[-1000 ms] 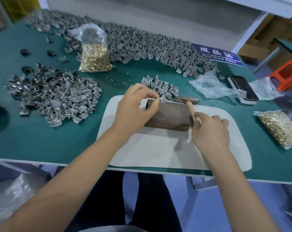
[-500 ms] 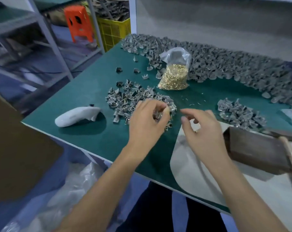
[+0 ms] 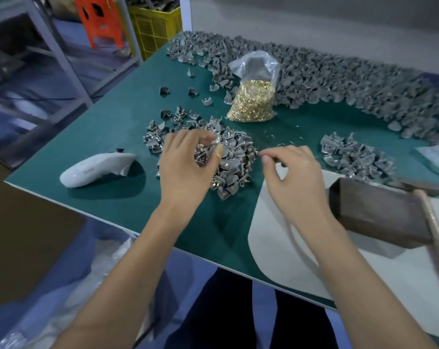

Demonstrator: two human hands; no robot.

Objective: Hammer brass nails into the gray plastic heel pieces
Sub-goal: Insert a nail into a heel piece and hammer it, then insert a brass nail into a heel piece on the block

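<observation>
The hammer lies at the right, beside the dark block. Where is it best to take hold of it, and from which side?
Probably the pale wooden handle, taken from above with the right hand. It lies exposed across the dark block, running toward the person, while the head rests at the far end, behind the block.

Gray plastic heel pieces (image 3: 234,157) lie heaped on the green counter (image 3: 107,137), with a smaller heap (image 3: 351,157) to the right and a long bank (image 3: 339,79) along the far edge. Brass nails (image 3: 252,104) fill a clear bag standing upright beside the bank. The hammer (image 3: 437,238) rests across a dark block (image 3: 374,215), handle toward the near edge.
</observation>
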